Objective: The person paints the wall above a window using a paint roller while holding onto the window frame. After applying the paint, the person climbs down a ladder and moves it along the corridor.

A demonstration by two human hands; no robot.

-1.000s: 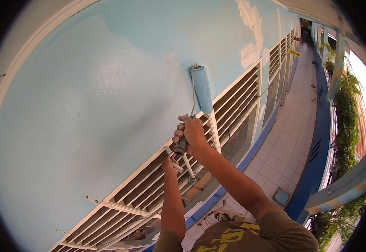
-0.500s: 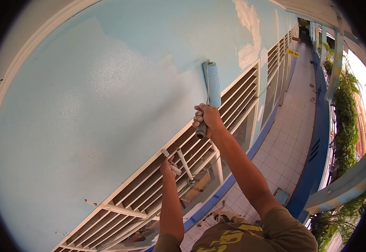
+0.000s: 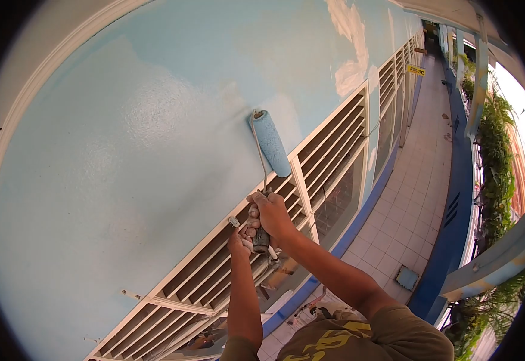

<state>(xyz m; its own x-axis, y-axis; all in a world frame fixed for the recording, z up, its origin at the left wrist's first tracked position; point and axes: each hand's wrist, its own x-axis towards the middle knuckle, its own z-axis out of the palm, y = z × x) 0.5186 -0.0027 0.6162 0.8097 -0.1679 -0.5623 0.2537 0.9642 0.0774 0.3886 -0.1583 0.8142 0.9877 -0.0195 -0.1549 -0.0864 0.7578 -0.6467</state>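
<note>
**Paint roller (image 3: 270, 144) gripped in right hand (image 3: 273, 215) at wall's (image 3: 124, 180) lower edge**

The paint roller's blue sleeve is tilted just beyond the fist, overlapping the wall's lower edge and the louvred window (image 3: 335, 141); whether the wall is touched cannot be told. The dark handle (image 3: 261, 242) is closed around by curled fingers. By the tiled floor's (image 3: 416, 222) blue border, a square blue-topped object (image 3: 406, 277) is seen; whether it is a container cannot be told. The right arm is stretched forward. The left hand (image 3: 238, 242) is raised beside the handle, partly hidden, fingers bent; whether anything is held there cannot be told.
</note>
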